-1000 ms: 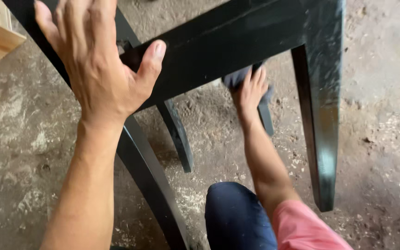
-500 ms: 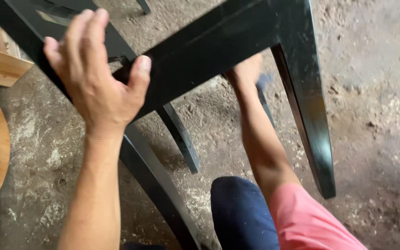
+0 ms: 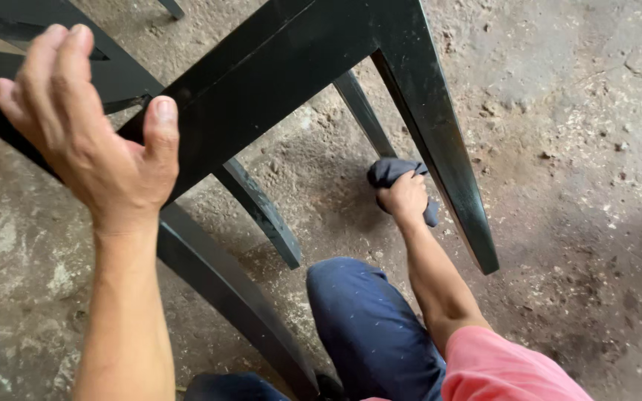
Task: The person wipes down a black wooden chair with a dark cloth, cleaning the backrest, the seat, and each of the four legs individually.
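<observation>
1. The left hand (image 3: 94, 160) clamps its fingers on the tilted black painted wooden chair frame (image 3: 276, 67), upper left; rigid, fairly heavy, best held by its rail.
2. The right hand (image 3: 404, 199) grips a soft dark grey cloth (image 3: 391, 172) at centre, beside a leg.

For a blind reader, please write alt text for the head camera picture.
A person's left hand grips the frame of a black chair tilted over a dusty floor. The right hand presses a dark cloth against one chair leg.

One black chair (image 3: 284, 67), one dark cloth (image 3: 391, 172), and two hands: left hand (image 3: 91, 141), right hand (image 3: 404, 199).
</observation>
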